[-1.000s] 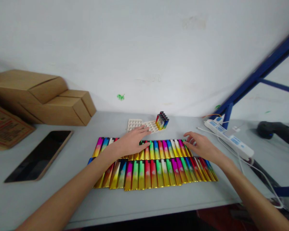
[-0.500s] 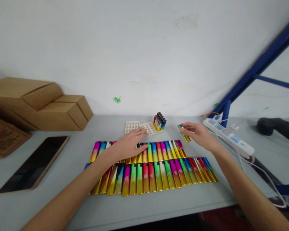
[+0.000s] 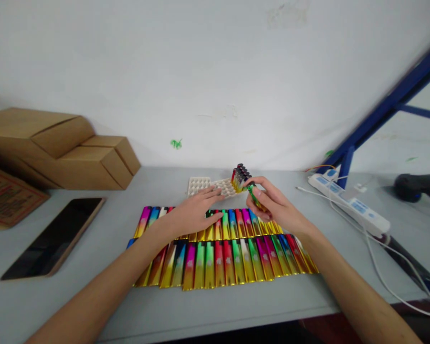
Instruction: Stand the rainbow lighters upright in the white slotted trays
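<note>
Between the thumb and fingers of my right hand (image 3: 277, 205) is a green-and-gold lighter (image 3: 255, 197), tilted, just right of the standing lighters. Several lighters (image 3: 239, 177) stand upright in a cluster at the right end of a white tray (image 3: 199, 183) with rows of small sockets. My left hand (image 3: 197, 210) lies over the front edge of that tray, fingers stretched out and apart. Below both hands, two rows of shiny multicoloured lighters (image 3: 232, 263) lie flat side by side on the table. My left forearm hides part of these rows.
Cardboard boxes (image 3: 93, 162) and a dark-screened phone or tablet (image 3: 53, 239) are at the left. At the right lie a white power strip (image 3: 351, 203) with cables and a black device (image 3: 417, 188). A blue metal frame (image 3: 380, 117) rises behind them, against the wall.
My right hand has moved left with the lighter, from the bare table at the right to beside the standing cluster. My left hand stays over the tray. The view has shifted slightly.
</note>
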Demonstrator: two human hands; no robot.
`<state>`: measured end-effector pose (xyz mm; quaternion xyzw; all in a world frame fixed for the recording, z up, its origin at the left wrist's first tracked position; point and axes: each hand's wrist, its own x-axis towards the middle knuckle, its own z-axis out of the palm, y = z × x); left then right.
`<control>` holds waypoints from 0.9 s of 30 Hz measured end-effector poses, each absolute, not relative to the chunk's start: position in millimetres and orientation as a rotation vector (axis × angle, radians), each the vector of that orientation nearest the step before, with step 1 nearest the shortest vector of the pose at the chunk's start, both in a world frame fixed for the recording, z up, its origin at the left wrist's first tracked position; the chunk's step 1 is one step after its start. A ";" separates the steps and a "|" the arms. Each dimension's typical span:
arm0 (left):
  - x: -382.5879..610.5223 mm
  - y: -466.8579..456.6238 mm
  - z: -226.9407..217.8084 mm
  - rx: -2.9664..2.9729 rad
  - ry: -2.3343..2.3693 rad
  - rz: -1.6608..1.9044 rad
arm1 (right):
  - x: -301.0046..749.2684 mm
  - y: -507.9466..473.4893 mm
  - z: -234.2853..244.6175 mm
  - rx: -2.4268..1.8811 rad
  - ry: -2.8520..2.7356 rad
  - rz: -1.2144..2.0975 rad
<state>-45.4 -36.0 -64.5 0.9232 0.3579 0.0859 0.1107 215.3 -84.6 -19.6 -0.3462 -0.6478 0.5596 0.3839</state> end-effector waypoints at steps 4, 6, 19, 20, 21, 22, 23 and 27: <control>-44.3 -36.6 -62.6 2.702 1.058 0.234 | 210.8 -87.6 -20.0 -0.906 -1.573 1.446; -43.7 -37.2 -61.3 2.693 1.065 0.211 | 208.6 -87.7 -21.3 -0.959 -1.514 1.453; -42.3 -37.1 -61.1 2.689 1.067 0.255 | 204.9 -85.7 -24.6 -1.058 -1.281 1.505; -42.3 -37.3 -60.5 2.688 1.065 0.253 | 204.7 -86.1 -24.3 -1.067 -1.271 1.516; -42.3 -37.5 -60.0 2.687 1.065 0.249 | 204.6 -86.2 -24.4 -1.076 -1.262 1.527; -42.4 -37.6 -59.6 2.685 1.067 0.243 | 204.5 -86.2 -24.8 -1.085 -1.253 1.536; -42.5 -37.7 -59.4 2.683 1.070 0.236 | 204.5 -86.0 -25.4 -1.092 -1.246 1.543; -42.9 -38.1 -59.4 2.684 1.079 0.225 | 204.7 -83.8 -27.9 -1.088 -1.201 1.582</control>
